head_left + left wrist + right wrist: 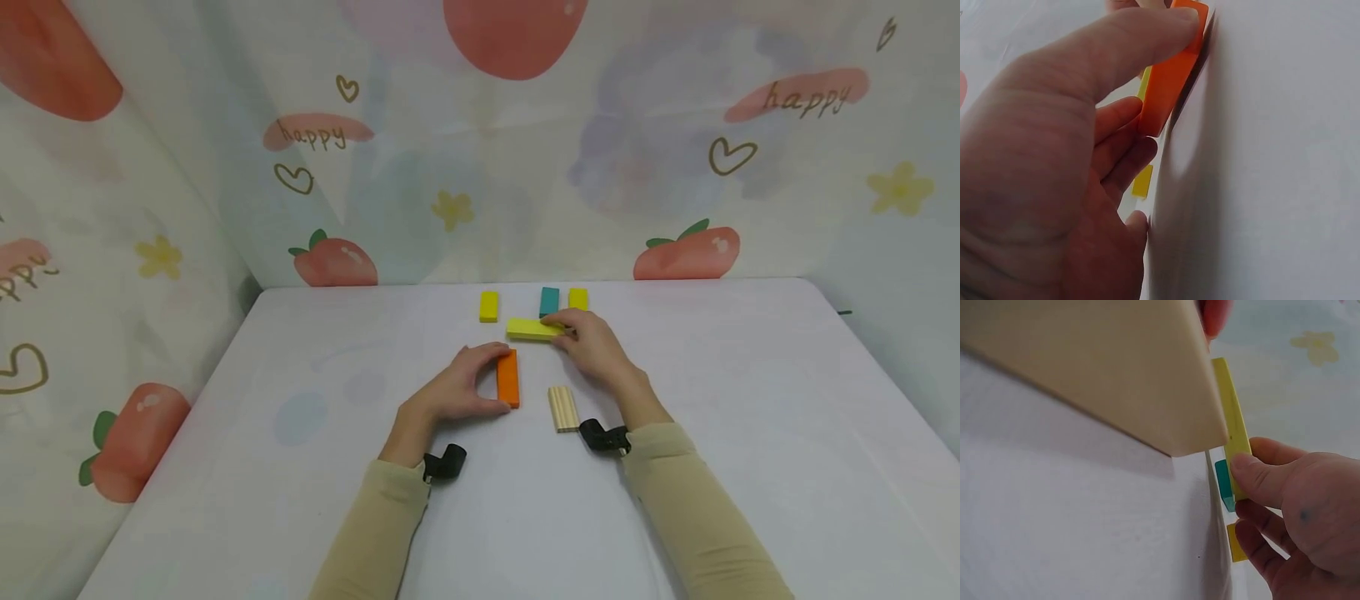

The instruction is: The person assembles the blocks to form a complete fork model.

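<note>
My left hand [450, 390] pinches a long orange block [507, 379] end to end, thumb at the near end and fingers at the far end. In the left wrist view the orange block [1169, 87] appears slightly raised over its shadow. Further back, my right hand [597, 346] grips the right end of a long yellow block [529, 330], held crosswise. Thumb and fingertips pinch this yellow block [1230, 400] in the right wrist view. Between the forearms lies a plain wooden block [562, 408] with grooved stripes, untouched.
Toward the table's back edge stand a short yellow block [489, 307], a teal block [550, 301] and another short yellow block [578, 298], partly behind my right hand. A printed cloth backdrop [510, 167] rises behind the white table [300, 467].
</note>
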`<state>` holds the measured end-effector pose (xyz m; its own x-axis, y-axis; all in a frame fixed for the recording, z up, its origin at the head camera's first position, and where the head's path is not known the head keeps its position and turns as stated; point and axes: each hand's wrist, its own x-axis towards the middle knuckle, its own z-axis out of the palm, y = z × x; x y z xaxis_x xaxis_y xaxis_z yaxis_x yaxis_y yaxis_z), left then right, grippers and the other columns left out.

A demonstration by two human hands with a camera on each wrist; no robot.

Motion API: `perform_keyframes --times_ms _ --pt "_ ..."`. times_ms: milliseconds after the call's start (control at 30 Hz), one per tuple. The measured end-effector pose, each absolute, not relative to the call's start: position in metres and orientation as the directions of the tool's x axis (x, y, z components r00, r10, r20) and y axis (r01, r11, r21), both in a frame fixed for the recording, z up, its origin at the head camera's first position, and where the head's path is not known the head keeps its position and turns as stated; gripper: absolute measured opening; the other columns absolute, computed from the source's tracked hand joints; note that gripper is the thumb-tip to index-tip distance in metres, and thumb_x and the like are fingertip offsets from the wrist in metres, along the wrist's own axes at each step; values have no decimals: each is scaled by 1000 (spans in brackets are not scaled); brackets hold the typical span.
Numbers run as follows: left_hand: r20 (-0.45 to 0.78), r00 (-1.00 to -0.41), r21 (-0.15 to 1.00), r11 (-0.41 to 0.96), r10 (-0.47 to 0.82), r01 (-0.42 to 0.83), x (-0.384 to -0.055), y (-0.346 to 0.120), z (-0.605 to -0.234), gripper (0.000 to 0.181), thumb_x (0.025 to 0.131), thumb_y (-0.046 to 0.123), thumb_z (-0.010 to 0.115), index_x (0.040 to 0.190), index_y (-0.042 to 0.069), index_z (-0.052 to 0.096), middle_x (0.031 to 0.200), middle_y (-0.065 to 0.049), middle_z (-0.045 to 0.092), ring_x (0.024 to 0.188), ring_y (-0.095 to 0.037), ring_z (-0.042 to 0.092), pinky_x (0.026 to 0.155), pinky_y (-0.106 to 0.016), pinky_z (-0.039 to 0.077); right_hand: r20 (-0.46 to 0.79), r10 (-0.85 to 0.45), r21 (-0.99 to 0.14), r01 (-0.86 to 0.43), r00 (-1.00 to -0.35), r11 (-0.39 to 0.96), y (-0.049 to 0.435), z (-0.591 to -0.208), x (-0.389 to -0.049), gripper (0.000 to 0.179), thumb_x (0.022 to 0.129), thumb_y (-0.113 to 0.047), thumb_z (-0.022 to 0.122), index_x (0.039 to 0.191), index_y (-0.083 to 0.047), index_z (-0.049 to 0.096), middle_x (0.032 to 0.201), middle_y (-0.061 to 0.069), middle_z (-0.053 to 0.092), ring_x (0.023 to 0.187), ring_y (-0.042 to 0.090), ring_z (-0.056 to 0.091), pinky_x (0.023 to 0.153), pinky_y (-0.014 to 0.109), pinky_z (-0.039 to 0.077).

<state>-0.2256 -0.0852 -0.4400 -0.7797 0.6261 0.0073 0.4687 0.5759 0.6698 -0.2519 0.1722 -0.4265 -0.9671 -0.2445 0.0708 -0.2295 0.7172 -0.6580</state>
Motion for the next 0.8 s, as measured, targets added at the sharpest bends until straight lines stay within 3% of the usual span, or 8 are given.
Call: perform_keyframes --times_ms 800 --pt "9 -770 657 577 638 485 -226 -70 -442 79 84 28 84 151 12 45 156 -3 42 145 -16 33 122 -42 3 103 -307 -658 -296 -946 693 159 -428 -255 33 97 0 65 130 -4 67 133 15 62 125 33 54 108 51 41"
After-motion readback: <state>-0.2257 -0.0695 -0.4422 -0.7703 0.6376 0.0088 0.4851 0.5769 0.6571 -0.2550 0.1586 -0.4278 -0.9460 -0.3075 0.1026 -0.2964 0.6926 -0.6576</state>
